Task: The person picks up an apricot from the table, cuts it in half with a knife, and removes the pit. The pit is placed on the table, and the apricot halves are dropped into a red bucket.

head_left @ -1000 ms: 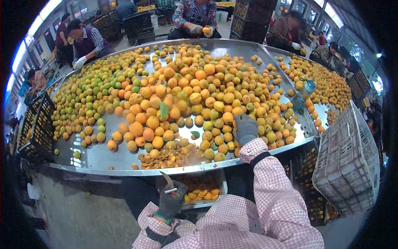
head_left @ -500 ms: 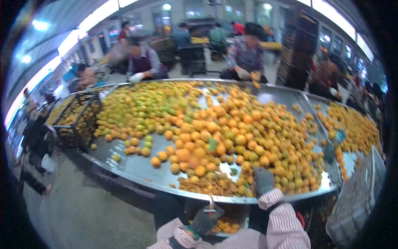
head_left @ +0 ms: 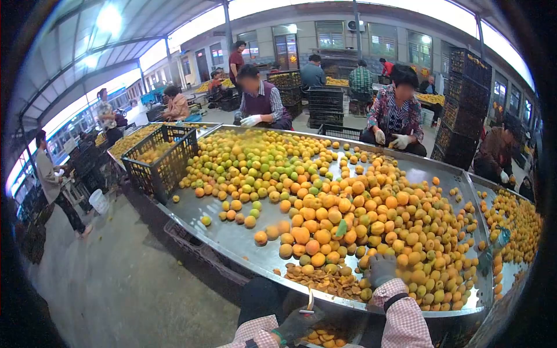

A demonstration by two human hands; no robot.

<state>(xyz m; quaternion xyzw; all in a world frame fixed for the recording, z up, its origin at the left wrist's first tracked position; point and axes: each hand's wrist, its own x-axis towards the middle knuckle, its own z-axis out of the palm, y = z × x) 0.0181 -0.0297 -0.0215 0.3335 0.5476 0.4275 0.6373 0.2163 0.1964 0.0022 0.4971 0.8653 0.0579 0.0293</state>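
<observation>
My right hand [head_left: 382, 269], in a dark grey glove, reaches over the near edge of the metal table onto a heap of orange and yellow-green apricots [head_left: 371, 214]. Its fingers are partly hidden among the fruit, so whether it grips one does not show. My left hand [head_left: 299, 326], in a dark glove, is low in front of the table edge. It is closed round a small hand tool [head_left: 311, 301] with a pale curved end and a metal crosspiece. Between the hands, split apricot pieces [head_left: 328, 281] lie on the table. More halves [head_left: 325, 337] lie beneath my left hand.
The metal table [head_left: 217, 232] has a raised rim. A black plastic crate [head_left: 165, 168] stands on its left end. Two people in white gloves sit across the table. Stacked crates [head_left: 464, 104] rise at the back right. A white bucket [head_left: 99, 201] stands on the left floor.
My view has swung left, so the table and fruit sit further right in it. The person opposite on the right no longer shows orange fruit at the hands. My left hand keeps the tool.
</observation>
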